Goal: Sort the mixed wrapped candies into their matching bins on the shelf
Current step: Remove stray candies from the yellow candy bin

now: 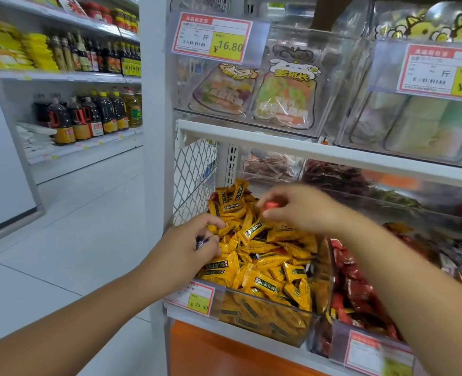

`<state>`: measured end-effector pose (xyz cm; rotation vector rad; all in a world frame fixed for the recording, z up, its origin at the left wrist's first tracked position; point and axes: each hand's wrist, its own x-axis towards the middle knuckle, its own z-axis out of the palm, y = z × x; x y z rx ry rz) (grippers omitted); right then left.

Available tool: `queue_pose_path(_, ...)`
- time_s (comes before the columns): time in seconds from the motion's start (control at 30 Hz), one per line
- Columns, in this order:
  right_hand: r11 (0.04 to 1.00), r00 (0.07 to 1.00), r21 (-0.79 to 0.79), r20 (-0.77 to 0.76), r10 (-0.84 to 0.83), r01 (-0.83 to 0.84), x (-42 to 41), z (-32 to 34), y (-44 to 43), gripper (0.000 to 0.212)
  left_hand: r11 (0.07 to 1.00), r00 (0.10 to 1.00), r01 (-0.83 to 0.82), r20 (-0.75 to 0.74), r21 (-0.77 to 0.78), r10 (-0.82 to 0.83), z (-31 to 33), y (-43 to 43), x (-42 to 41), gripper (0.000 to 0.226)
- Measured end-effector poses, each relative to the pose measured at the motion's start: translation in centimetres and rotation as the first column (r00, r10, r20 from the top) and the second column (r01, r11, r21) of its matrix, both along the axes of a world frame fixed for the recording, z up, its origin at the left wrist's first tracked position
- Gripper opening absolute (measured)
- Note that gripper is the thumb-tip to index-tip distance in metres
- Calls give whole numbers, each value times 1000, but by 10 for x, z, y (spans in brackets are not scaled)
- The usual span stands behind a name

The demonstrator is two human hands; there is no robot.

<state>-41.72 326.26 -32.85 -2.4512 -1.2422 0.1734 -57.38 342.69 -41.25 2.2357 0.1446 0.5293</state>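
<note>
A clear bin [267, 325] on the lower shelf is heaped with yellow wrapped candies [262, 261], with a few red ones mixed in at the back. My left hand [189, 245] rests on the pile's left side and grips a purple-and-white wrapped candy [203, 242]. My right hand [303, 207] hovers over the back of the pile and pinches a red wrapped candy [270, 205] between thumb and fingers. To the right stands a second clear bin of red wrapped candies [360, 289], partly hidden behind my right forearm.
Price tags [197, 297] hang on the bin fronts. The upper shelf [305, 150] carries clear bins of bagged snacks [254, 90]. More bins of dark snacks sit behind at right. A wire mesh panel [194, 172] closes the shelf's left end. An aisle with bottles lies left.
</note>
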Motion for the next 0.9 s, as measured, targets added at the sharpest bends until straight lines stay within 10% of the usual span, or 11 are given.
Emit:
queue_pose_path(0.3, 932, 971, -284, 148, -189, 225, 37, 41, -96, 24, 1000, 1000, 9, 15, -6, -9, 2, -4, 1, 23)
queue_pose_path(0.43, 977, 999, -212, 38, 30, -22, 1, 34, -64, 14, 1000, 1000, 2, 19, 3, -2, 5, -5, 2, 23)
queue_pose_path(0.6, 667, 977, -736, 34, 209, -117, -9, -9, -6, 60, 1000, 1000, 0, 15, 3, 0, 2, -2, 4, 23)
queue_pose_path(0.9, 919, 985, -355, -81, 153, -172, 46, -19, 13, 38, 999, 1000, 15, -4, 33, -15, -6, 3, 8, 24)
